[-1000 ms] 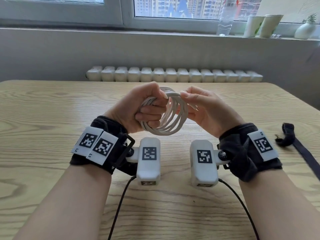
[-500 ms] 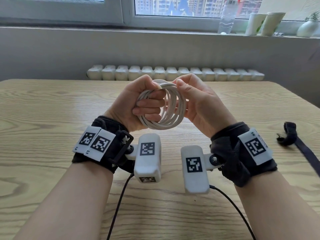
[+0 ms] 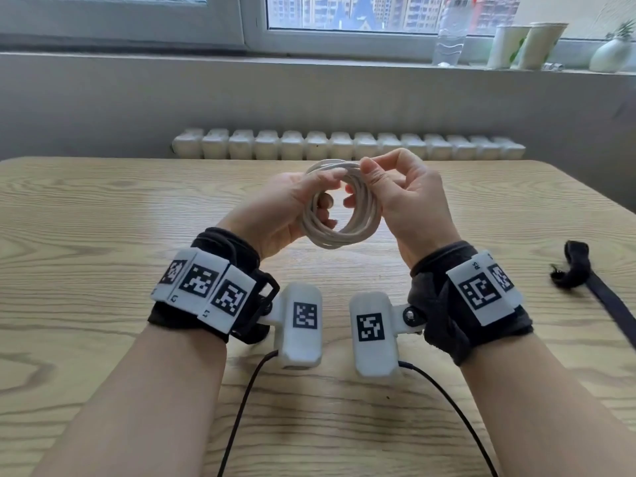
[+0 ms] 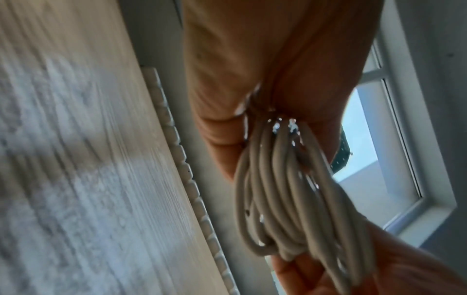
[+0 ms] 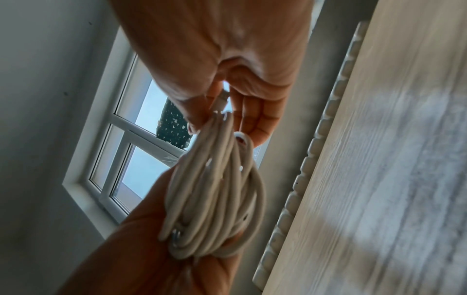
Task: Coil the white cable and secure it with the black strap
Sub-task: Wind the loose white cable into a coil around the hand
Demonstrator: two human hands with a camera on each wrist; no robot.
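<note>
The white cable (image 3: 340, 232) is wound into a ring of several loops, held above the wooden table (image 3: 103, 235) with its opening facing me. My left hand (image 3: 323, 191) grips the ring's left side, thumb over the top and fingers through the middle. My right hand (image 3: 364, 173) pinches the top right of the ring. In the right wrist view a white plug (image 5: 222, 99) shows between the right fingers above the coil (image 5: 217, 189). The coil (image 4: 278, 189) fills the left wrist view. The black strap (image 3: 578, 266) lies on the table at the far right, untouched.
A white radiator (image 3: 344, 146) runs behind the table's far edge. On the window sill stand a clear bottle (image 3: 451, 32), paper cups (image 3: 526, 43) and a white vase (image 3: 612, 55). Two black leads trail from the wrist cameras toward me.
Both hands turned the coil so its opening faces me. The left hand's fist loosened into a thumb-over-top grip, and the right hand shifted to a pinch on the top.
</note>
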